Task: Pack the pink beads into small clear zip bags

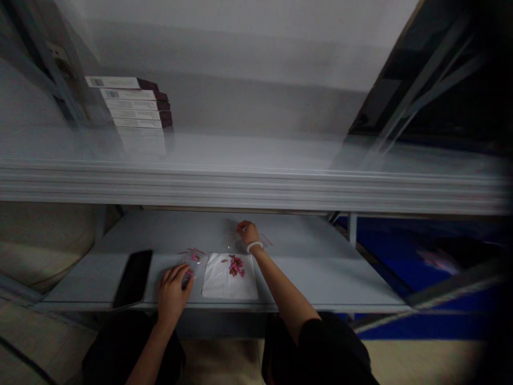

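My left hand point(172, 295) rests at the near edge of the grey shelf, its fingertips closed around a small pink cluster point(188, 276). A loose pink bit point(194, 257) lies just beyond it, among thin reddish strips point(192, 251). My right hand point(248, 232) reaches farther in, its fingers pinched against the surface beside more thin strips point(266, 240). Whether they hold anything is hidden. A white bead bracelet point(254, 246) circles that wrist. Between my hands lies a white paper napkin point(229, 283) bearing a heap of pink beads or blossoms point(236, 266).
A black smartphone point(133, 278) lies left of my left hand on the grey shelf point(304, 267). A blurred pale shelf rail point(256, 184) crosses above, with a stack of dark boxes point(134, 104) beyond it. Blue material point(420, 251) fills the right side.
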Demonstrator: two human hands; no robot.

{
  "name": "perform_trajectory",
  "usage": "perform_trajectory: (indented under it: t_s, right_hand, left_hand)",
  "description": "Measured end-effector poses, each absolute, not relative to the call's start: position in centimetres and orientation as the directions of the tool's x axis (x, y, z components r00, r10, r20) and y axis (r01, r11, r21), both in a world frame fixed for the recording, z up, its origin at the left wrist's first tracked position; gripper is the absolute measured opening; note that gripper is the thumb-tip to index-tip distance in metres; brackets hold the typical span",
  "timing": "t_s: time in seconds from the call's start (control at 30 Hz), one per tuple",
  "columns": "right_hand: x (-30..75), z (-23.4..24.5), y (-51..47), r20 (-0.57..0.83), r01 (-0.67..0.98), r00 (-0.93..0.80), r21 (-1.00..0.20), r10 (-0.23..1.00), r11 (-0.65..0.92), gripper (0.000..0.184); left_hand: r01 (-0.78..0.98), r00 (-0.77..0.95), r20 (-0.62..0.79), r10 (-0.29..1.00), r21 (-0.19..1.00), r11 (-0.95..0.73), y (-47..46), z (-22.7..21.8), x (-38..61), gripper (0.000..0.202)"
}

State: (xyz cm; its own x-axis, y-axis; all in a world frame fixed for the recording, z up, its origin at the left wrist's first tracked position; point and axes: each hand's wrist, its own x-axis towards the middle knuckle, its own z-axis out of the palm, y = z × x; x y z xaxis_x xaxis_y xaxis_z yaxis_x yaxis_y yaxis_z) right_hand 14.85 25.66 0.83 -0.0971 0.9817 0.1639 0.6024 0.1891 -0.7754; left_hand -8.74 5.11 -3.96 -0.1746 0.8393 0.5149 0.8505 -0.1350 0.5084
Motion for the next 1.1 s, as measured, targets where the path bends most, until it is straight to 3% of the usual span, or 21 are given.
perform_trajectory:
  t_s: [0.23,0.5,0.57,0.63,0.77,0.9,1.1]
  right_hand:
    - [11.7,0.9,17.1,0.191,0.272,-0.146,-0.936,0.971,0.225,0.012]
    - [10.8,1.1,10.3,-0.067,-0.065,-0.245,-0.994,0.967,-0.086,0.022]
    - [11.0,1.1,8.7,-0.205,-0.217,-0.282,-0.938,0.937,-0.270,0.026]
    - [11.4,1.3,6.9,-0.359,-0.368,-0.375,-0.789,0.855,-0.493,0.032]
    - [12.5,1.7,4.1,-0.486,-0.422,-0.602,-0.480,0.633,-0.769,0.034]
    - [13.7,2.0,3.0,-0.427,-0.477,-0.631,-0.444,0.647,-0.758,0.021]
    - [15.1,2.5,3.5,-0.406,-0.508,-0.613,-0.454,0.678,-0.732,0.020]
  left_hand:
    - [0.743,-0.217,0.500,0.838,0.642,-0.191,5.4,-4.9,-9.4,0.022]
    - [0.531,-0.459,0.483,0.745,0.822,-0.205,3.8,-2.4,-7.9,0.022]
    - [0.403,-0.525,0.455,0.719,0.877,-0.261,3.1,-0.9,-6.4,0.019]
    - [0.315,-0.530,0.449,0.719,0.892,-0.324,2.3,0.5,-4.8,0.014]
    - [0.181,-0.532,0.438,0.725,0.895,-0.408,0.8,1.8,-2.4,0.010]
    - [0.071,-0.528,0.415,0.741,0.891,-0.448,0.2,1.2,-1.5,0.010]
    - [-0.042,-0.469,0.384,0.795,0.890,-0.455,0.3,-0.3,-1.9,0.016]
